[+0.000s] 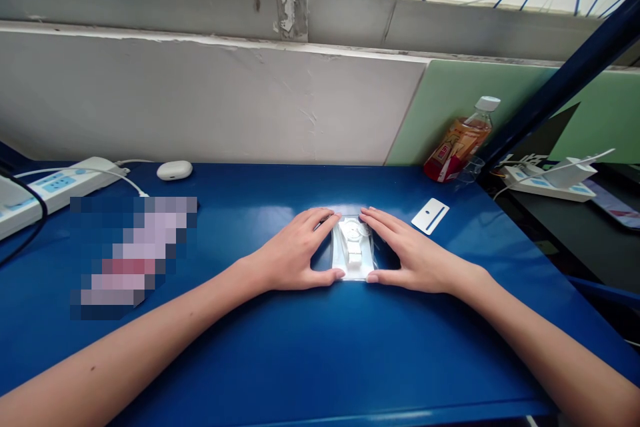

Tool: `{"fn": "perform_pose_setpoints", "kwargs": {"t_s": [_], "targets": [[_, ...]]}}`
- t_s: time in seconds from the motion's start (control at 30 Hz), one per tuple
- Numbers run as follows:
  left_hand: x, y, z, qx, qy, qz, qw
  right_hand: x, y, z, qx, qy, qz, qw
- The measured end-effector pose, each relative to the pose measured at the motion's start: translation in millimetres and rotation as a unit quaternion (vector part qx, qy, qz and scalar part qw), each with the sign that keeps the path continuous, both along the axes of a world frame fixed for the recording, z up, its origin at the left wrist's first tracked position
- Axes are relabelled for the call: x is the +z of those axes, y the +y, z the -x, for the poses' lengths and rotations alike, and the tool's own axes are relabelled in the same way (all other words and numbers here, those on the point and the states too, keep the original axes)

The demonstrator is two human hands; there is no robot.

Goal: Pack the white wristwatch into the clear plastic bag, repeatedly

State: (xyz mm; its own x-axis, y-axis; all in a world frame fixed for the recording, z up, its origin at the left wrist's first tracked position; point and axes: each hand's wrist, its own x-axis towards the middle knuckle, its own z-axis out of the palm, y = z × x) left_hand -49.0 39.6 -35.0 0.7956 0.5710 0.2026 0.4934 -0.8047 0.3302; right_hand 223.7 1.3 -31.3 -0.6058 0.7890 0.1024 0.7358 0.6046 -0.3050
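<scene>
A clear plastic packet (339, 259) lies flat on the blue desk in the middle of the head view. Inside it show a white coiled cable (354, 229) and a small white block (355, 253); their exact kind is hard to make out. My left hand (300, 250) holds the packet's left side, fingertips at the upper corner and thumb at the lower one. On the right side, my right hand (415, 250) grips it the same way, thumb low and fingers high.
Right of the packet lies a white card with a slot (430, 216). A drink bottle (460, 143) leans at the back right. A white earbud case (175, 170), a power strip (65, 187) and a pixelated item (145, 253) are on the left. The blue desk (320, 353) meets a wall behind.
</scene>
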Motion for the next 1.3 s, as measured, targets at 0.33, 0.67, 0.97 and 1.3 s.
{"fn": "perform_pose_setpoints", "kwargs": {"t_s": [0.33, 0.67, 0.97, 1.3], "targets": [[0.4, 0.2, -0.5, 0.000, -0.011, 0.013, 1.000, -2.1, 0.7, -2.6, -0.002, 0.015, -0.006, 1.000], [2.0, 0.9, -0.3, 0.003, 0.006, 0.008, 1.000, -1.1, 0.9, -4.5, -0.009, 0.011, 0.001, 1.000], [-0.1, 1.6, 0.3, 0.005, 0.006, 0.011, 1.000, -1.5, 2.7, -5.5, -0.006, 0.013, 0.013, 1.000], [0.0, 1.4, -1.0, 0.026, 0.013, -0.004, 1.000, 1.2, 2.8, -5.6, -0.011, 0.014, 0.036, 0.999]]}}
